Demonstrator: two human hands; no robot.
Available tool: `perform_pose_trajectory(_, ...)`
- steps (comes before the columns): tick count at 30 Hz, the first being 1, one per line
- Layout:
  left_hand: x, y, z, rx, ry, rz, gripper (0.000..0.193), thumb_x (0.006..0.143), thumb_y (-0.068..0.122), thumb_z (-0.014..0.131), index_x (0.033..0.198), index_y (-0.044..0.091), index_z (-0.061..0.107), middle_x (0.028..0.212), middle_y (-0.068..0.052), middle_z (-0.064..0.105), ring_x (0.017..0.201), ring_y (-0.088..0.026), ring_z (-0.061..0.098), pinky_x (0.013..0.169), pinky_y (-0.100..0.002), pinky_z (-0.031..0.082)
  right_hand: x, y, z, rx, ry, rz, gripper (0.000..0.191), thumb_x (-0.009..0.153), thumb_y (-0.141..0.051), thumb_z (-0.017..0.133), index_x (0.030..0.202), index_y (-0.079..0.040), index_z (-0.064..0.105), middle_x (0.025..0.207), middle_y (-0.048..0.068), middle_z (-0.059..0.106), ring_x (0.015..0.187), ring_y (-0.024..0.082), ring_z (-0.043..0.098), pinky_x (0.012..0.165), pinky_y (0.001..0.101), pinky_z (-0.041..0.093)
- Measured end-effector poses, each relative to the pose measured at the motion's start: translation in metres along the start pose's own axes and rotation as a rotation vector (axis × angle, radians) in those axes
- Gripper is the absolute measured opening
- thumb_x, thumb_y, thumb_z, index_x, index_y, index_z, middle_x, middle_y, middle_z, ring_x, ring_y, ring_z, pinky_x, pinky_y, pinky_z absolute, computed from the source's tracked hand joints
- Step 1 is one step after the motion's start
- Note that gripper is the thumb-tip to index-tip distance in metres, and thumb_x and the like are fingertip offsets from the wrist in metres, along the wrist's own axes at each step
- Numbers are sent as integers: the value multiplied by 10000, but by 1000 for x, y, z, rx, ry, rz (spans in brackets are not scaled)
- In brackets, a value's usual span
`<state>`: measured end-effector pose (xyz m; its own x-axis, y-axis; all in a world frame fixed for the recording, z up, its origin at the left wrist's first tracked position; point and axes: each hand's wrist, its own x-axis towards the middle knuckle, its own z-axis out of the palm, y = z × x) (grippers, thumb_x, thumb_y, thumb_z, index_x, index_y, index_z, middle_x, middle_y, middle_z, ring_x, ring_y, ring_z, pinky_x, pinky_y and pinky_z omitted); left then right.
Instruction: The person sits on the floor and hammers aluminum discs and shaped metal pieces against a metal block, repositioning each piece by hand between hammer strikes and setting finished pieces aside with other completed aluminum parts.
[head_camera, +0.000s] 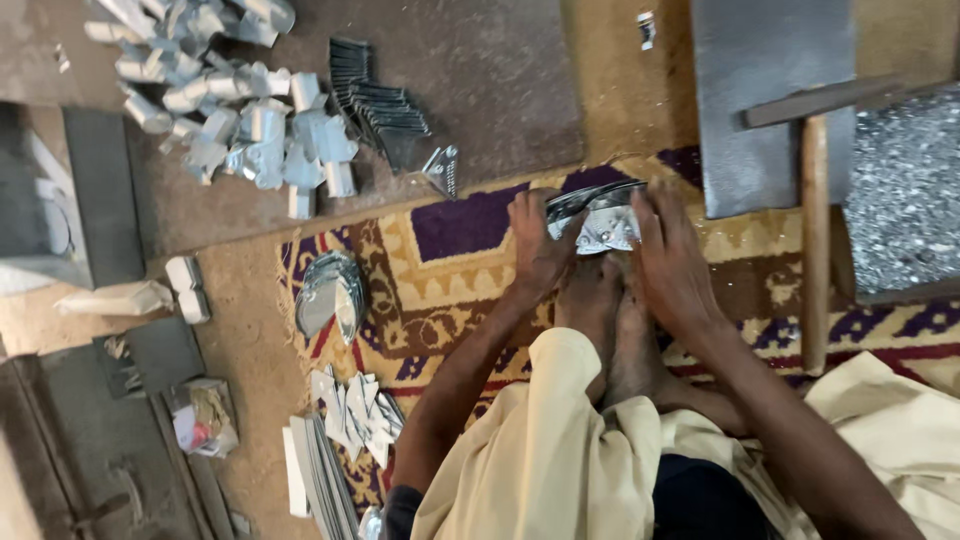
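While feet brace, both hands (600, 250) clasp metal piece (598, 222)

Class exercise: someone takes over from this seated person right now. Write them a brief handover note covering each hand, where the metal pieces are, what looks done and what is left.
Left hand: grip closed on the left side of a shiny metal piece, held just above the feet.
Right hand: fingers pressed on the right side of the same piece.
Things: pile of folded metal pieces and a row of dark stacked pieces on the floor ahead to the left; round shiny pieces on the rug; flat cut pieces near the left knee; hammer to the right.
Done: many pieces look already folded.
Left: the piece in hand; flat pieces look unshaped.
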<state>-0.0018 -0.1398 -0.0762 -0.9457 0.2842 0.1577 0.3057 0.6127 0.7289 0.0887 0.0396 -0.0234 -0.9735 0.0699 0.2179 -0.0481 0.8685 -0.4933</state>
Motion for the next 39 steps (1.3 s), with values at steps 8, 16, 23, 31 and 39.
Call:
perform_pose_trajectory(8,-6,-16,-5,-184,26,48,711,844,91,804,1418,-4,395,1295,-207,498,1224,-359,500,1052,-465,451,49,11,39,118,48,27,355,961,23,723,1304,-41,658,1252,152,684,1161,343,666,996,427,551)
perform_pose_trajectory(16,-8,-31,-19,-119,-25,21,816,857,113,826,1519,29,356,1435,-235,435,1350,-391,471,1142,-450,451,54,-39,53,287,80,77,419,961,-118,776,1327,17,622,1284,208,652,1108,395,676,901,428,570)
perform_pose_trajectory(23,-37,-26,-39,150,20,268,893,831,377,872,1550,181,380,1487,-215,363,1383,-388,387,1155,-537,351,-12,-19,-32,387,54,138,471,980,-85,787,1403,-9,592,1440,198,605,1212,360,688,834,320,621)
perform_pose_trajectory(31,-47,-16,-38,290,-70,261,698,992,288,756,1591,256,398,1535,-164,345,1406,-374,378,1190,-521,373,-78,152,-87,34,118,495,250,1102,-80,626,1321,21,561,1103,143,584,855,249,611,658,325,547)
perform_pose_trajectory(39,-48,-7,-39,359,-140,279,682,1016,205,719,1601,242,370,1519,-178,374,1399,-379,397,1178,-535,376,-104,184,-72,422,47,722,115,1254,-84,524,1207,21,516,866,115,563,629,159,565,554,312,506)
